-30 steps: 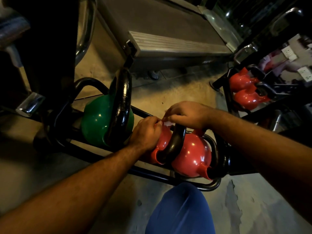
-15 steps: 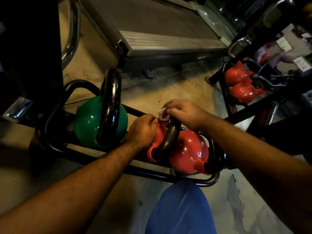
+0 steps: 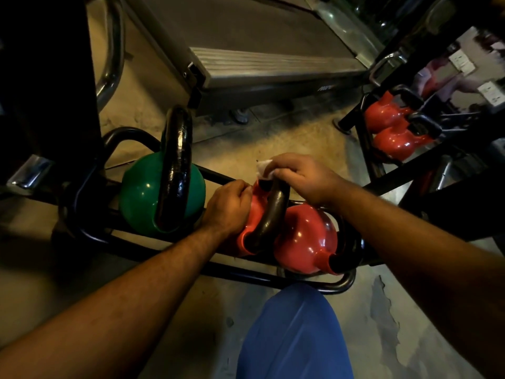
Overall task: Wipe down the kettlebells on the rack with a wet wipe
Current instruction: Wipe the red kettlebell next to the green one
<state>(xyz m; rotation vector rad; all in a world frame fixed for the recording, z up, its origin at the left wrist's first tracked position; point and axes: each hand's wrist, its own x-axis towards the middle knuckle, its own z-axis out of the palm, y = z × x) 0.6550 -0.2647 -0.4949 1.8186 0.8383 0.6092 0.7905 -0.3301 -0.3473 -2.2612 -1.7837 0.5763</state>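
While the right hand [image 3: 306,177] curls closed over the top of a black handle [image 3: 273,217], it pinches a small white wipe [image 3: 264,169] whose crumpled, soft corner pokes out past the fingers. That handle is a thick, glossy loop, worn dull in places, and it belongs to a red kettlebell [image 3: 250,222] that the left hand [image 3: 228,207] cups from the side, fingers bent against the smooth shell — nothing else is in that hand's hold. Just beside it, to the right, sits a second red kettlebell [image 3: 304,239], round and shiny with small highlights. To the left stands a larger green kettlebell [image 3: 142,194], equally glossy, its tall black loop upright. All three rest on a low rack [image 3: 340,285] of bent black tubing on a rough, stained concrete floor [image 3: 273,140]. Below, a knee in blue fabric [image 3: 295,335] fills the foreground. Behind the rack lies a grey ribbed treadmill end [image 3: 273,64]; faint lettering on its dark edge is too small to read. At far right, two more red kettlebells [image 3: 393,129] show, near white labels [image 3: 464,62] with illegible print.
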